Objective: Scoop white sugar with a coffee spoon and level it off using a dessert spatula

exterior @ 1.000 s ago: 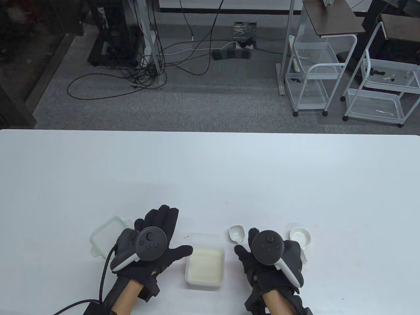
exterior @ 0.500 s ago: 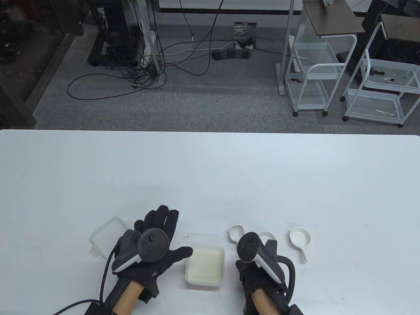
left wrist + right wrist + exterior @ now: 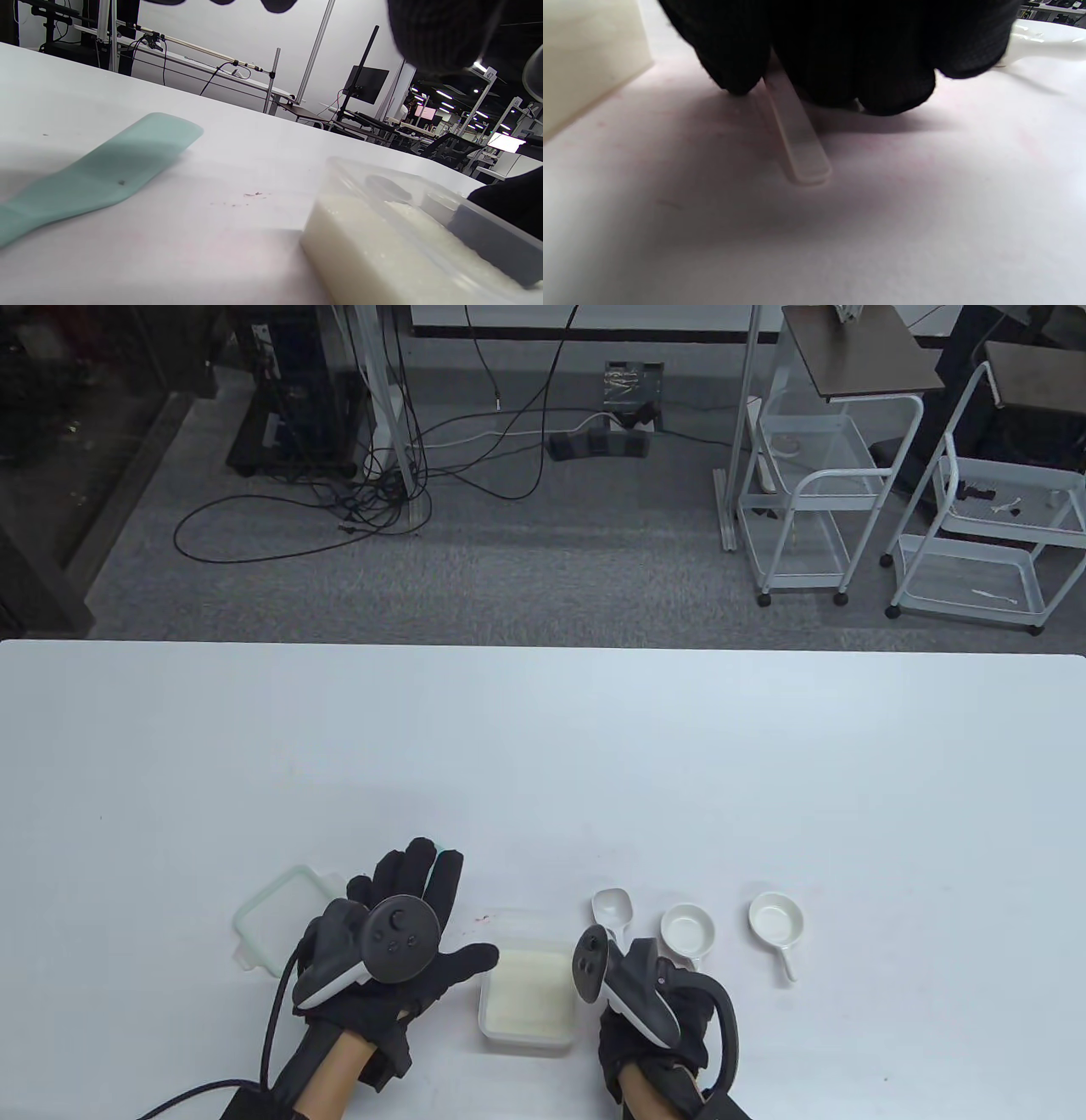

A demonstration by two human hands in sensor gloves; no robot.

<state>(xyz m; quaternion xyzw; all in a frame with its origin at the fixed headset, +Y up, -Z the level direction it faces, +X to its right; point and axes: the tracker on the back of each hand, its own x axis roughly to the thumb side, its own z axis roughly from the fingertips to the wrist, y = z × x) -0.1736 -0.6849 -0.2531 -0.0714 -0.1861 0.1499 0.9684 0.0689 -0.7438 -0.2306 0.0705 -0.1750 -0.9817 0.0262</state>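
The coffee spoon (image 3: 612,909) lies on the white table (image 3: 543,763) just right of the sugar container (image 3: 530,993), its bowl at the far end and its long axis running from there toward the near edge, where the handle goes under the right hand (image 3: 649,1010). In the right wrist view the translucent handle (image 3: 796,135) slants down out of the gloved fingers (image 3: 891,76), its rounded end on or just above the table; the fingers curl round it and pinch it. That hand is rolled onto its side, tracker facing left toward the container.

The dessert spatula (image 3: 97,173), pale green and flat, lies on the table left of the container, its rounded blade tip pointing away from the person. In the table view only its tip (image 3: 441,855) shows, beyond the fingertips of the left hand (image 3: 399,942). That hand is spread flat, palm down, fingers straight, thumb stretched right toward the container, holding nothing; whether it touches the spatula cannot be told.

White sugar (image 3: 528,991) fills the clear square container between the hands. Its green-rimmed lid (image 3: 276,912) lies left of the left hand. Two small white handled dishes, one near (image 3: 687,929) the right hand and one further right (image 3: 775,918), stand beside the spoon
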